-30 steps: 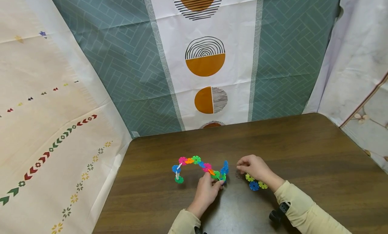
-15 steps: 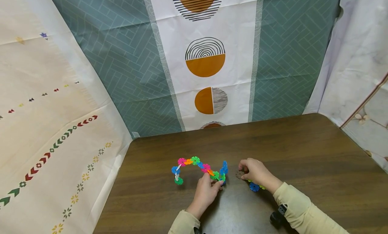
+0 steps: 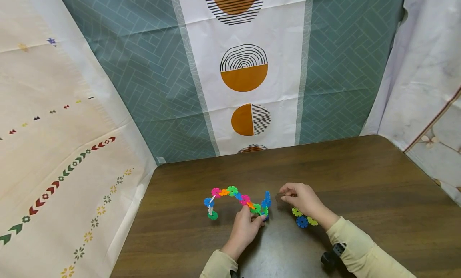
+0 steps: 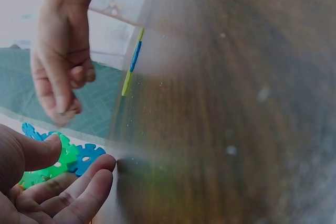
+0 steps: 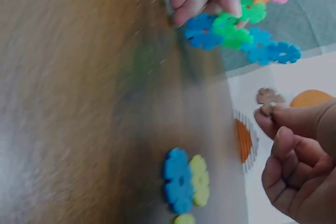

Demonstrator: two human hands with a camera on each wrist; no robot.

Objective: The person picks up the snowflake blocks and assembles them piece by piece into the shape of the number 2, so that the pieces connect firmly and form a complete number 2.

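Your left hand (image 3: 245, 228) grips the near end of a chain of snowflake-shaped plastic discs (image 3: 235, 200), thumb and fingers closed on a green piece, as the left wrist view shows. The chain arches across the dark wooden surface (image 3: 360, 182), running from a green disc at its left foot through white, blue, pink, orange, green and pink links to a short stack of blue and green discs at your fingertips. Each disc is flat, with notched petals round a small centre hole.

Your right hand (image 3: 302, 198) is raised just right of the chain, apart from it, with the thumb and forefinger pinching a single brown disc (image 5: 269, 98). In the head view that brown piece is only a small dark shape at your fingertips, hard to tell from the wood behind it; the right wrist view shows its notched outline clearly.

Under your right wrist three loose discs (image 3: 303, 219) lie flat on the surface, touching one another: a blue one between two yellow-green ones. In the right wrist view the lowest of them is cut off by the picture's edge.

No writing or brand mark can be read on the discs. Both wrist views are blurred over much of the surface, and your left palm hides the chain's last links.
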